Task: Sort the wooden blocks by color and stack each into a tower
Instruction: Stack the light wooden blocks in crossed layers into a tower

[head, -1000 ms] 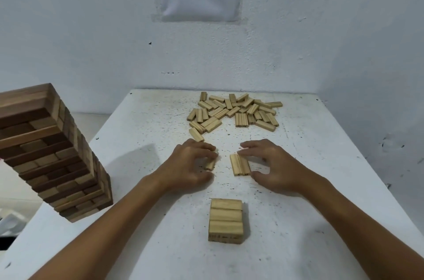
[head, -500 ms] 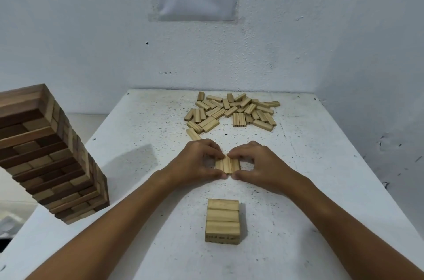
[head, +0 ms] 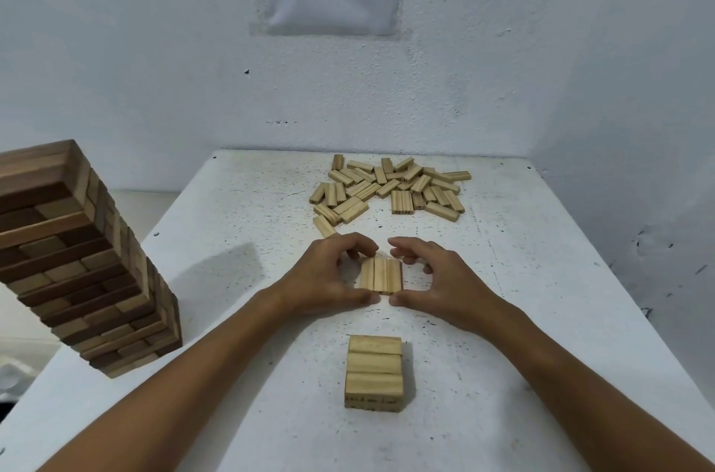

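Three pale blocks (head: 380, 275) lie side by side as one row, just beyond the low light tower (head: 374, 373), which serves as the landmark here. The left hand (head: 329, 274) and right hand (head: 441, 278) cup this row from either side, thumbs at its near end and curled fingertips at its far end, so both appear to be grasping it together. Farther beyond the tower lies the loose pile of light blocks (head: 390, 187); well to its left stands the tall dark tower (head: 77, 259). The risk, as I judge it, is uneven squeeze: the middle block could slip out on lifting, or the row could land skewed and knock the light tower's layers out of line.
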Demonstrator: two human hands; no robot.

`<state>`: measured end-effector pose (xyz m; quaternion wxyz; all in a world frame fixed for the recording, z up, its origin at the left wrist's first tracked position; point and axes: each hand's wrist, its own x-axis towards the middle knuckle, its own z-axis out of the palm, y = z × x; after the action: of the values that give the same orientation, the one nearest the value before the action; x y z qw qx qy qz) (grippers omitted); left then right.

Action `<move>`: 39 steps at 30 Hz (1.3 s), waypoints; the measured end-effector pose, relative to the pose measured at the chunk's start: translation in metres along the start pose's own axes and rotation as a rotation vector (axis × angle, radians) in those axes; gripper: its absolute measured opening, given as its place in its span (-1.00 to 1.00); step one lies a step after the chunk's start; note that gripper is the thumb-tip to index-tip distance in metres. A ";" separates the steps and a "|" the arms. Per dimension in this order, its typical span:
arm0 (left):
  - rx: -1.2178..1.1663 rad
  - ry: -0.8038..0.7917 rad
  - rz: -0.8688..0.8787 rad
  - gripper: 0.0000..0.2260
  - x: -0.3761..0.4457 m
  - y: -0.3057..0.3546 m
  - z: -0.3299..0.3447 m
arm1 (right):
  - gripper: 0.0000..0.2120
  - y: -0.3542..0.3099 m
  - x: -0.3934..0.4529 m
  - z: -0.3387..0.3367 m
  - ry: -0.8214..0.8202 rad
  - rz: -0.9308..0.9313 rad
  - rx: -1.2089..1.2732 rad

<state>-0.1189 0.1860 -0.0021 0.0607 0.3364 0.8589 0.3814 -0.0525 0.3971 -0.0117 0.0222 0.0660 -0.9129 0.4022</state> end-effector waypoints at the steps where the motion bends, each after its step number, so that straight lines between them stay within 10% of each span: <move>1: -0.014 -0.001 0.000 -0.50 0.000 0.000 0.000 | -0.23 0.001 0.000 0.000 0.002 0.003 0.012; 39: -0.121 0.021 0.009 -0.51 0.001 0.027 -0.025 | -0.37 -0.039 -0.007 -0.014 0.113 -0.032 0.090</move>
<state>-0.1138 0.1841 0.0347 0.0700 0.3320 0.8334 0.4363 -0.0408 0.3821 0.0253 0.0770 0.0590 -0.8901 0.4453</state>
